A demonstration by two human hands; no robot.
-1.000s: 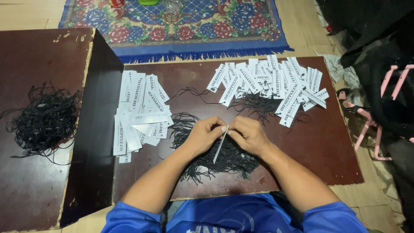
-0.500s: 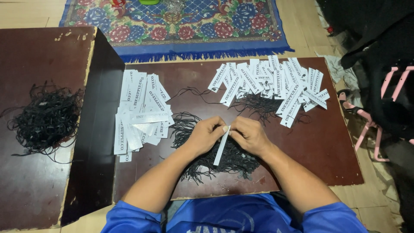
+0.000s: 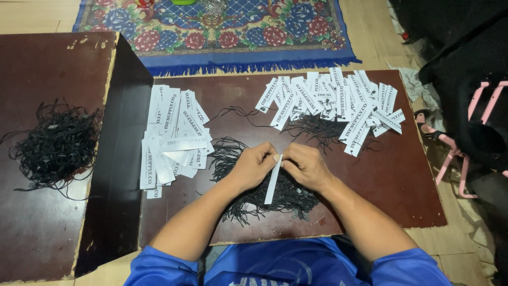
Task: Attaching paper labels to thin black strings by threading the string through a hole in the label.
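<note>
Both hands, left [image 3: 254, 165] and right [image 3: 306, 165], pinching white paper tag [image 3: 272, 182], perhaps threading, above black string pile [image 3: 254, 198]

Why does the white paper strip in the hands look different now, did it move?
Yes. The white strip hung slanted toward the left earlier; now it hangs nearly straight down over the black string pile, pinched at its top by left hand and right hand.

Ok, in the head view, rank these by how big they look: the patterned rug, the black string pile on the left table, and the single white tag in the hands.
1. Patterned rug, though partly cut off at the top edge.
2. Black string pile.
3. White tag, pinched by left hand and right hand.
</note>
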